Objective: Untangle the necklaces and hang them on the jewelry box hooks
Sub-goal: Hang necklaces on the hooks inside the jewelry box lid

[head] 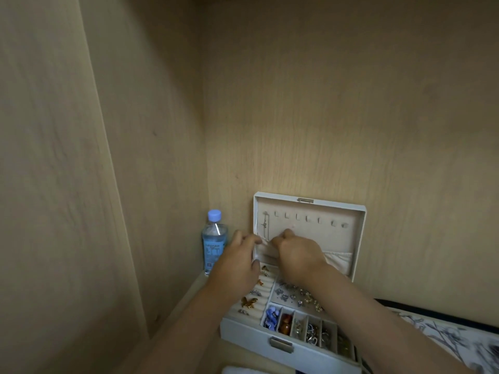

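One thin necklace [264,225] hangs from the leftmost of the hooks [307,219] that run along the top of the lid [360,233] of the jewelry box [243,332]. Its chain drops straight down toward the cloth pocket [339,258] across the lid's lower part. The left hand [237,261] reaches in at the lid's left edge, fingers curled onto the pocket's top hem. The right hand [297,255] is bunched tight just beside it, fingertips at the same hem; whether it pinches cloth or the chain's lower end I cannot tell. Below the hands, the box holds rings [249,302] at its left side, earrings [297,295] in the middle and beads [270,318] along its front edge. The box stands on a wooden shelf [194,290] with its lid against the back wall. A water bottle [214,244] stands near the shelf's back left corner, just beside the box.
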A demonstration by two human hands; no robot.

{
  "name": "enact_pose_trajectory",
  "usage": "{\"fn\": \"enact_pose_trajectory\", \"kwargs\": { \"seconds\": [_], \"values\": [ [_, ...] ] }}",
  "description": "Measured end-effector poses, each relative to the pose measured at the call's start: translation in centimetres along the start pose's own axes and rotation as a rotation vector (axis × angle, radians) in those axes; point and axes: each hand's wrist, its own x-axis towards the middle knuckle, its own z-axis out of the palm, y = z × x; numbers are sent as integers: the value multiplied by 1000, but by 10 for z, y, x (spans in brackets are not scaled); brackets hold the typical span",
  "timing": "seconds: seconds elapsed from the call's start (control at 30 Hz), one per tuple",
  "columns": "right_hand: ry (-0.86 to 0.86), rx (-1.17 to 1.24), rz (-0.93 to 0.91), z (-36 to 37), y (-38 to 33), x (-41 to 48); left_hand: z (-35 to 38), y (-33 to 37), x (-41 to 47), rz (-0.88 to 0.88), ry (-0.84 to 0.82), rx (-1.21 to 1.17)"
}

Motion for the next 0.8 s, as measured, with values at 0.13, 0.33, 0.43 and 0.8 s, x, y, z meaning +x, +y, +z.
{"fn": "enact_pose_trajectory", "kwargs": {
  "seconds": [0.13, 0.33, 0.43, 0.8],
  "values": [
    [29, 126, 15, 2, 4, -7, 9, 8, -14, -150, -113, -32],
    [210, 295, 96, 1, 22, -71, 13, 18, -26, -297, -211, 33],
    [285, 198, 304, 11, 32, -115, 16, 26, -36, -394, -247, -29],
    [-1, 678, 384, 40, 21, -154, 16, 46, -68, -416, -211, 122]
  ]
}}
